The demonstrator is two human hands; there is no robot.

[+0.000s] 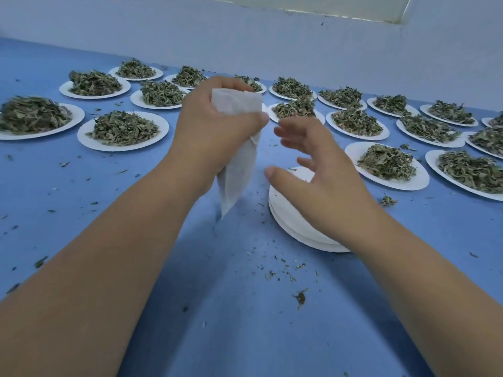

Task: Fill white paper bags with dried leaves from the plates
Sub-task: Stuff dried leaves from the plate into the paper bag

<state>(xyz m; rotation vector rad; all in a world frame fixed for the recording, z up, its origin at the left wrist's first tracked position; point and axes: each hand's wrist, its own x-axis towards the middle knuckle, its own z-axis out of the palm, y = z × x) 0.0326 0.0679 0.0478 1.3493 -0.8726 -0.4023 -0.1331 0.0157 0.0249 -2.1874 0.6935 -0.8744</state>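
Two hands work above the blue desk (245, 322), and the stack of empty white plates (288, 221) near its middle serves as the marker for everything else. Just left of the stack and lifted off the desk, the left hand (217, 129) has its fingers and thumb curled tight round the upper part of a white paper bag (236, 172). The bag's crumpled mouth pokes out above the fist. Its lower end hangs down to a point beside the stack's left edge, clear of the desk as far as can be told. Whether any leaves are inside the bag cannot be seen. Over the stack is the right hand (315, 172), fingers spread and loosely bent, thumb out toward the bag, holding nothing; its fingertips are blurred. Beyond the stack, in rows running left and right toward the pale wall (245, 36), lie many white plates (84, 137), each heaped with dull green dried leaves (122, 127). The nearest full plates sit to the right of the stack and to its far left. Loose leaf crumbs (285, 268) are scattered on the desk in front of the stack, nearer the person, and more specks lie off to its left.
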